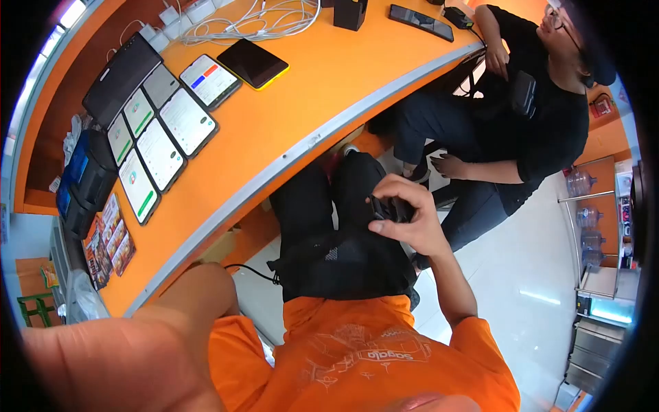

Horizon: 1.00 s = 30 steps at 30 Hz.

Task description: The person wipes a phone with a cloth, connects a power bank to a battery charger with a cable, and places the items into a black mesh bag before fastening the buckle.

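Note:
My right hand [413, 215] is above my lap, its thumb and fingers closed round a small black object [386, 209] whose kind I cannot make out. At the lower left, my left hand [127, 364] is raised very close to the camera. Its palm side shows large and its fingers run out of view. Below the right hand are my black trousers [305, 206] and a black bag or cloth [333, 264] on my lap. Nearer the camera is my orange shirt [371, 343].
A curved orange counter [274, 130] with a metal edge holds several phones [162, 152], a yellow-edged phone [252, 63], white cables [254, 24], a black case [86, 182] and leaflets [110, 240]. A person in black [549, 117] sits at the right. Water bottles [582, 184] stand on shelves.

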Tool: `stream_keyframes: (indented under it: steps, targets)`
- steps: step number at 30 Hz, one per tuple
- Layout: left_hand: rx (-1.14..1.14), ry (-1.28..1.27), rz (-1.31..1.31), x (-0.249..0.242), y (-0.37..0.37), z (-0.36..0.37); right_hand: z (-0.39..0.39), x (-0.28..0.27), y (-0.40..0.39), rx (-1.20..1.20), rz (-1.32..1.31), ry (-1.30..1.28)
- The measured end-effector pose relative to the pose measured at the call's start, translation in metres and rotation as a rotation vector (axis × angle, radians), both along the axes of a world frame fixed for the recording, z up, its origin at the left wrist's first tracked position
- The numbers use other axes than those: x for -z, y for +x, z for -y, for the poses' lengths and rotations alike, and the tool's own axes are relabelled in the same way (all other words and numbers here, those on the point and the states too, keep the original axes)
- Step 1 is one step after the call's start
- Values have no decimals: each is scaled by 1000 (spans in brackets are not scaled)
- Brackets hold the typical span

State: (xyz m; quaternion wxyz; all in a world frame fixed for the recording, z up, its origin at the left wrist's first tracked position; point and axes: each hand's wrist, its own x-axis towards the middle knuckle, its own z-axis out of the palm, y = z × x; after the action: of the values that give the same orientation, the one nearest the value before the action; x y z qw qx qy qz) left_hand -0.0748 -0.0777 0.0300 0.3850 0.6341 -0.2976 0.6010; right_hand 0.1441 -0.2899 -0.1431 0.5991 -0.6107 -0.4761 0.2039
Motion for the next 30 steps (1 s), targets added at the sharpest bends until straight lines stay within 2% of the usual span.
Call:
stream_keyframes:
  steps: [11, 12, 17, 24, 30]
  targets:
    - [45, -5, 35, -6, 16, -24, 6, -9, -6, -27, -13, -31]
    - [54, 4, 47, -6, 19, -26, 4, -9, -3, -43, 65, 0]
    - [58, -61, 72, 5, 29, -17, 4, -10, -6, -24, -7, -25]
    - [69, 14, 70, -4, 24, -20, -1, -13, -8, -61, 33, 32]
    - [51, -56, 68, 4, 35, -12, 7, -18, -9, -41, 20, -35]
